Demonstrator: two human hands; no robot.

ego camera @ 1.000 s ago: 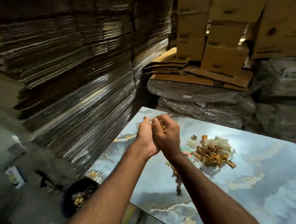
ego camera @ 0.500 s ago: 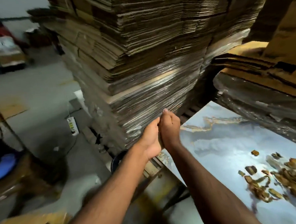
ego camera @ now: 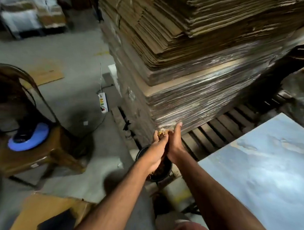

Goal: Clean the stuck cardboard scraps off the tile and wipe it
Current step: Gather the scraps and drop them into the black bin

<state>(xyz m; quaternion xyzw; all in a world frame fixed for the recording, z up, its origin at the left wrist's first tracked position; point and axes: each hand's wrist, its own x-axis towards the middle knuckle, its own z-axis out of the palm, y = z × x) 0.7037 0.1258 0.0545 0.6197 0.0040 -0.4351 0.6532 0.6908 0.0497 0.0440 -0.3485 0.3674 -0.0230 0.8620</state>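
Left hand (ego camera: 158, 151) and right hand (ego camera: 174, 142) pressed together side by side, palms facing, cupped around a clump of cardboard scraps (ego camera: 162, 133). Fingers (ego camera: 156, 135) of the left hand curled narrow around the clump; fingers of the right hand nearly straight, tips raised beyond the scraps, flat against them from the other side. Scraps peeking out only at the top of the cupped hands, tan and crumpled. Directly below the fingers, a black bucket (ego camera: 167, 173) on the floor, partly hidden by the wrists, with more brown scraps inside. To the right of the fingers and nearer the camera, the tile (ego camera: 268, 170), glossy blue with pale cloudy veining, lying flat; what carries it cannot be told. Just beyond the fingertips, a tall stack of flattened cardboard (ego camera: 197, 58), lower part wrapped in shiny film, resting on a slatted wooden pallet (ego camera: 224, 124). Well to the left of the fingers, a brown chair (ego camera: 34, 152) carrying a blue object (ego camera: 30, 138). On the grey floor between chair and stack, a white power strip (ego camera: 102, 102) with its cable. Nearer the camera on the left, a flat cardboard sheet (ego camera: 36, 214).
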